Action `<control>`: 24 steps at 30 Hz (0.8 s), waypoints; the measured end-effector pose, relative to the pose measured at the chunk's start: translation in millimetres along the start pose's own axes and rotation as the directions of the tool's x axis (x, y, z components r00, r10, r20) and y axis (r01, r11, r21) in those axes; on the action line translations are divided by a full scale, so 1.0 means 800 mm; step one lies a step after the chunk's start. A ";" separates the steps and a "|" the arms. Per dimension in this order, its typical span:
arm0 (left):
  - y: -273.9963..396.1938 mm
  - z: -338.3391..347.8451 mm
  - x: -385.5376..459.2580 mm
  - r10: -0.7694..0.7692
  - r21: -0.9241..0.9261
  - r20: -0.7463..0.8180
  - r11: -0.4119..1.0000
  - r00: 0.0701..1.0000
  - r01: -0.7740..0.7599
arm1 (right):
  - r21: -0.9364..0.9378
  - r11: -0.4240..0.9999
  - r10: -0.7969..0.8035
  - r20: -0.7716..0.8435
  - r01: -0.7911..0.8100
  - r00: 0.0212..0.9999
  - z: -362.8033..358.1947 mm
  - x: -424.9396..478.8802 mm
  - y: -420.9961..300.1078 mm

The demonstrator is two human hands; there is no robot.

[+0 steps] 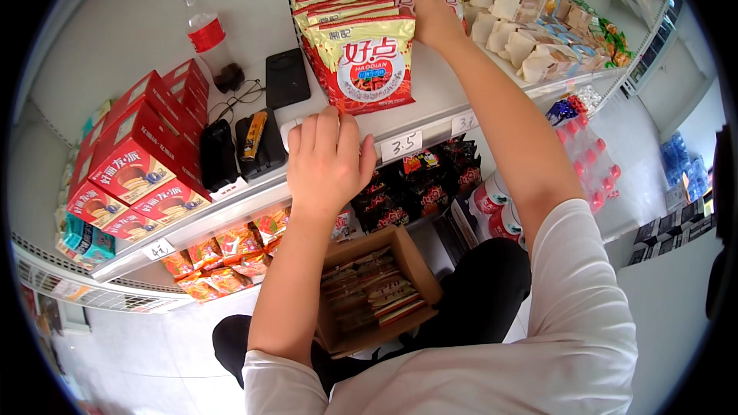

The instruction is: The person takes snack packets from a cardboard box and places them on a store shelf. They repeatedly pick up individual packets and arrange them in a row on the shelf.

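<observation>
On the shelf stand rows of red-and-yellow snack bags point(372, 66), upright and packed one behind another. My right hand point(435, 17) reaches in at the right side of the rows, touching the bags. Part of its fingers is hidden, so its grip is unclear. My left hand point(326, 155) is at the shelf's front edge, back of the hand up, just below the front bag. A small orange-red bit shows past its fingertips; I cannot tell what it is. Below, between my knees, an open cardboard box point(424, 265) holds several flat-packed bags point(375, 288).
Left on the shelf are red pie boxes point(135, 155), a bottle point(210, 40), eyeglasses point(236, 101), a black phone point(287, 78) and a black tray point(219, 153). Paper-topped packs point(530, 29) stand right. Lower down are orange packets point(230, 248), black packets point(415, 190) and wrapped bottles point(588, 161).
</observation>
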State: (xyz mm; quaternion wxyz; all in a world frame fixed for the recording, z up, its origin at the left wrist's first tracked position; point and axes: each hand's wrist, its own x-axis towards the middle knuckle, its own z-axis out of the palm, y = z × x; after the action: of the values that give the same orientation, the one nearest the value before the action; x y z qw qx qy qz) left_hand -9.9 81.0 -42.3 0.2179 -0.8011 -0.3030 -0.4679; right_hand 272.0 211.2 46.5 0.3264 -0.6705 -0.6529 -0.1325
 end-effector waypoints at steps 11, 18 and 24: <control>0.000 -0.019 -0.028 0.285 -0.167 -0.294 0.924 0.912 -0.343 | 0.806 0.469 0.264 0.262 -0.361 0.928 -0.063 -0.288 -0.051; 0.065 -0.027 -0.201 0.323 -0.608 0.434 0.794 0.841 0.009 | 0.387 0.918 -0.119 0.474 -0.085 0.872 0.013 -0.404 -0.013; 0.108 -0.012 -0.333 0.289 -0.387 0.900 0.874 0.326 0.293 | 0.399 0.917 -0.262 0.564 0.019 0.783 0.010 -0.414 -0.028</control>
State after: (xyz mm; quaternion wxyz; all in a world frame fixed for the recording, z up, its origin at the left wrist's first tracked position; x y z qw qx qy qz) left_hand -57.0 -62.4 -278.5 -0.2086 -0.9465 -0.2448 0.0263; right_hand 211.2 -46.9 -153.5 0.2099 -0.5513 -0.7844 0.1914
